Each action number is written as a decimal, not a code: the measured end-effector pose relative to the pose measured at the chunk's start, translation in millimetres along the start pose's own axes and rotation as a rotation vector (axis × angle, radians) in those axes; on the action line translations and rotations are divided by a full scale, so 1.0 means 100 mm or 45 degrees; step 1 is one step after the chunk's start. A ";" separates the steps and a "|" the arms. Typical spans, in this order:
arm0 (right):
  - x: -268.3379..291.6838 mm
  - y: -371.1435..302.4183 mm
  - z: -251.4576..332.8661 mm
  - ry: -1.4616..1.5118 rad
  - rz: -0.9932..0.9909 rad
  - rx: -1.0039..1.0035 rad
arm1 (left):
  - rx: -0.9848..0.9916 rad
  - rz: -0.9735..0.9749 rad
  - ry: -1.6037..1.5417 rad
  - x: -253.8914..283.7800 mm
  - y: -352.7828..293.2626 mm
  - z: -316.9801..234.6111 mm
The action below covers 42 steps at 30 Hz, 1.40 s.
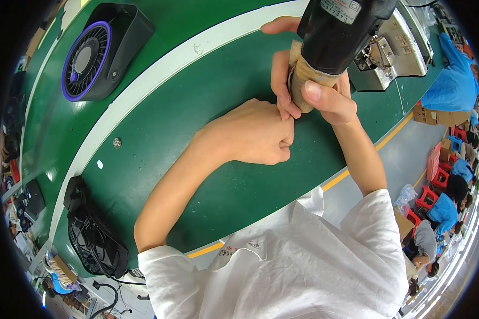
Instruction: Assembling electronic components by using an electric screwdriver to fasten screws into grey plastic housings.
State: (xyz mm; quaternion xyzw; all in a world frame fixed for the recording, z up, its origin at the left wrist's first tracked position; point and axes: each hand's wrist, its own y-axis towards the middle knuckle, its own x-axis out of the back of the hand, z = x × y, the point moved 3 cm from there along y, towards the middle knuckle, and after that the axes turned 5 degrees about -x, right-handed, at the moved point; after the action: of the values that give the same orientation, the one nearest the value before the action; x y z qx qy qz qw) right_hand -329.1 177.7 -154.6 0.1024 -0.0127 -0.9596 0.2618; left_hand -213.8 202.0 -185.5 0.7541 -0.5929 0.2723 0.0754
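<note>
A black cylindrical power tool point(332, 40), its lower end wrapped in tan tape, stands tilted above the green table point(239, 196). My right hand point(330, 101) is wrapped around the taped end, with the thumb across the front and the fingers on its far side. My left hand point(255, 133) is curled into a fist, back of the hand up, low over the table and close beside the tool's lower end. Its fingertips are turned under, so anything inside them is hidden. The tool's very tip is hidden too.
A metal machine point(402, 50) stands right of the tool. At the far left is a black fan with a purple ring point(87, 61); a black fan with a coiled cable point(93, 239) lies near left. A small metal piece point(117, 142) lies on the table. People sit beyond the right edge.
</note>
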 end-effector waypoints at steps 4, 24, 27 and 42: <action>0.00 0.00 0.00 0.006 0.000 0.007 | -0.003 -0.042 0.022 -0.02 0.00 0.00; 0.04 0.03 -0.04 -0.057 -0.052 0.050 | -0.330 -0.613 0.652 -0.20 0.03 0.15; 0.04 0.03 -0.04 -0.060 -0.046 0.041 | -0.336 -0.634 0.639 -0.19 0.03 0.16; 0.03 0.02 -0.05 -0.025 -0.061 0.079 | -0.334 -0.646 0.624 -0.20 0.04 0.17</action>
State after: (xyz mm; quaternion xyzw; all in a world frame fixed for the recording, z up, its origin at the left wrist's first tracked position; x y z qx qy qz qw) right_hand -329.3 174.6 -159.8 0.1015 -0.0425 -0.9657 0.2353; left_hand -214.9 210.9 -210.5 0.7733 -0.3815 0.3391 0.3760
